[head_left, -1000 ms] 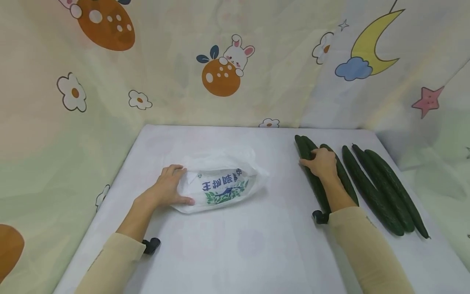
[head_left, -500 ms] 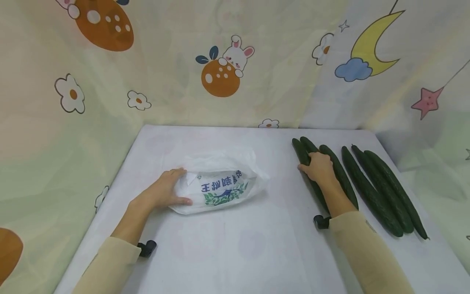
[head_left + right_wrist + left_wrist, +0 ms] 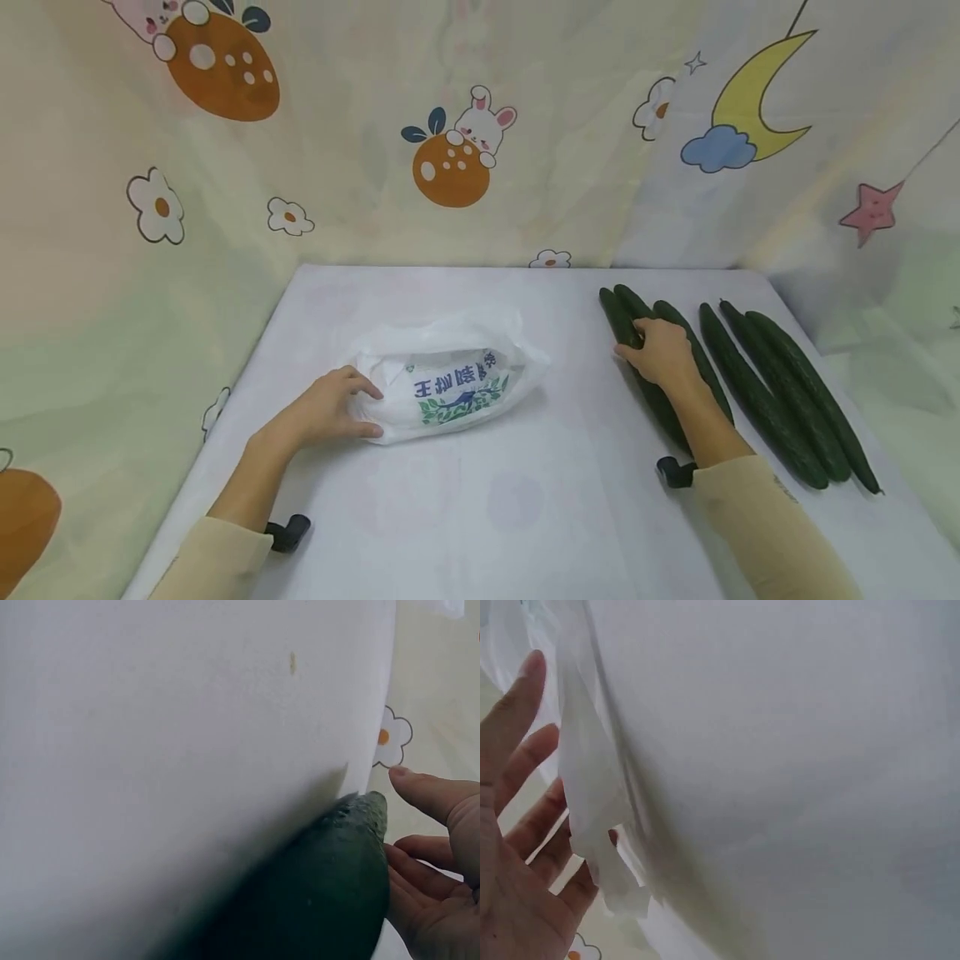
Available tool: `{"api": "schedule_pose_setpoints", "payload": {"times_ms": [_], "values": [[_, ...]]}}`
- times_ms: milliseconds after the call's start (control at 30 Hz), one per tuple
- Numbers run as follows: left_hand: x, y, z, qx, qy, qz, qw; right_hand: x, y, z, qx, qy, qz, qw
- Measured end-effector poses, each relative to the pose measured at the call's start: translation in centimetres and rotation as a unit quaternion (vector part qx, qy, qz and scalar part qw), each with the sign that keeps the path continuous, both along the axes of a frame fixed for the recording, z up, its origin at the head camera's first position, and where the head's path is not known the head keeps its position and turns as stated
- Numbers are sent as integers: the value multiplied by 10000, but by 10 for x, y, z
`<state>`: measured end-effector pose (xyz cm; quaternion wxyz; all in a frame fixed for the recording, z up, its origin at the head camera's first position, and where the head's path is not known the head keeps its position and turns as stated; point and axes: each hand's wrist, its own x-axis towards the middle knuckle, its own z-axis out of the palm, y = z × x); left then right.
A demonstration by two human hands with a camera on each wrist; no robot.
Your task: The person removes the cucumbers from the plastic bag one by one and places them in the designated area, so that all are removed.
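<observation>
A white plastic bag point(image 3: 461, 392) with blue lettering and green leaf print lies flattened on the white table. At its left end is my left hand point(image 3: 330, 408), fingers spread and loosely bent. The left wrist view puts those fingertips beside the bag's thin edge point(image 3: 592, 772); I see no pinch. My right hand point(image 3: 662, 354) is over the left cucumbers point(image 3: 619, 321), hiding part of them. In the right wrist view one cucumber's tip point(image 3: 367, 814) lies near the thumb and relaxed fingers, with the thumb apart from it. Whether the fingers touch it, I cannot tell.
Several more long cucumbers point(image 3: 765, 400) lie side by side along the table's right side. A patterned cloth point(image 3: 360, 158) hangs behind and at both sides of the table point(image 3: 480, 517).
My left hand has drawn slightly back and left at the bag's end. The leftmost cucumber has shifted a little. My right hand stays over the cucumbers, moved only slightly.
</observation>
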<state>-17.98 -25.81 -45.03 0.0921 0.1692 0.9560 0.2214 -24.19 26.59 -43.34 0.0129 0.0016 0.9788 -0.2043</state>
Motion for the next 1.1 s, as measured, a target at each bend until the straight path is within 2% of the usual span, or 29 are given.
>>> {"api": "schedule_pose_setpoints", "payload": {"times_ms": [100, 200, 333, 633, 900, 1100], "values": [[3, 0, -6, 174, -101, -105, 9997, 6, 3, 4, 81, 240, 120, 9996], [6, -2, -9, 213, -8, -147, 9997, 10, 3, 8, 60, 396, 234, 9989], [7, -7, -12, 141, 162, -150, 9997, 14, -4, 11, -77, 356, 285, 9989], [3, -11, -13, 91, 159, -64, 9998, 23, -12, 2, -622, 472, 129, 9969], [1, -9, -6, -54, 66, -31, 10000, 24, -12, -6, -723, 681, 121, 9950], [-6, -2, 8, -113, 558, -137, 9983, 24, -15, -4, -587, 911, 258, 9938]]}}
